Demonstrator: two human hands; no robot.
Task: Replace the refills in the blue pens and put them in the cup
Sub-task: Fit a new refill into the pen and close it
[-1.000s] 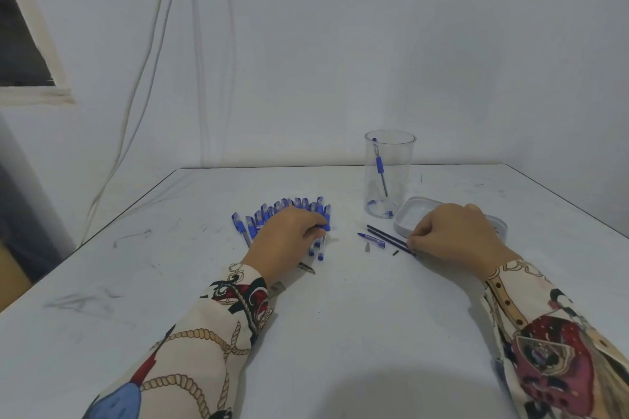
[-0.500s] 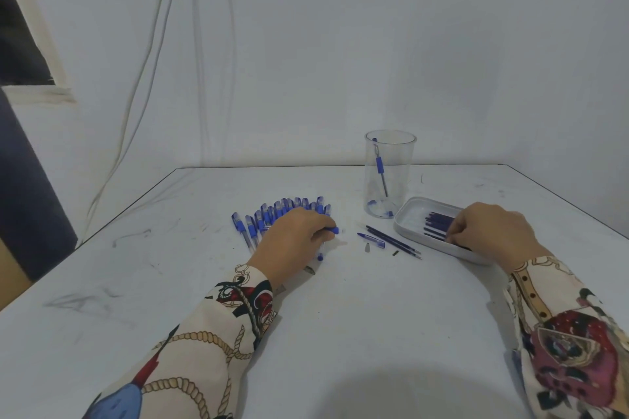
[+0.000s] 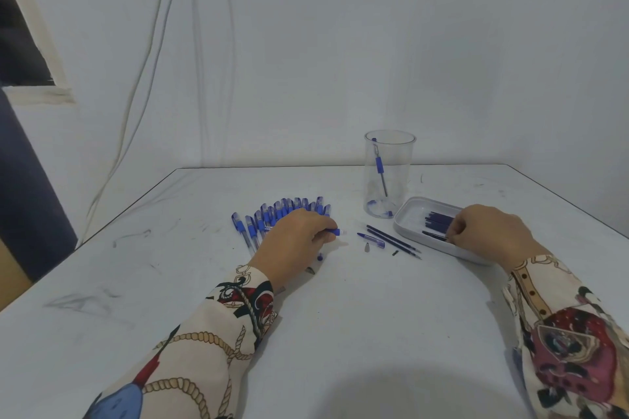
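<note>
Left hand (image 3: pixel 295 243) grips a blue pen (image 3: pixel 334 232), fingers curled round it, its blue end poking out right of the fingertips. Right hand (image 3: pixel 486 231) pinches a refill (image 3: pixel 433 234) inside the tray (image 3: pixel 408 214), thumb and fingertips closed on its near end.

Behind and left of the left-hand grip: fan of pens (image 3: pixel 282 211) flat on the table (image 3: pixel 340 333), caps pointing away; the hand covers their near ends. Just below that grip, a pen tip (image 3: pixel 311 270) and a small blue bit (image 3: pixel 319 257) peek out from under the hand.

Between the two grips: two loose refills (image 3: pixel 394 241) side by side, a blue cap (image 3: pixel 371 239), a grey tip (image 3: pixel 367 247), a tiny black piece (image 3: pixel 395 252), all on the table.

Left of the right-hand grip, more dark refills (image 3: pixel 439 218) piled in the tray. Behind the tray and touching or nearly touching it, clear cup (image 3: pixel 389 177) upright, one pen (image 3: pixel 380 167) leaning inside.

No readable writing or brand on pens, cup or tray; too small to tell. Patterned sleeves (image 3: pixel 218 333) on both arms.
</note>
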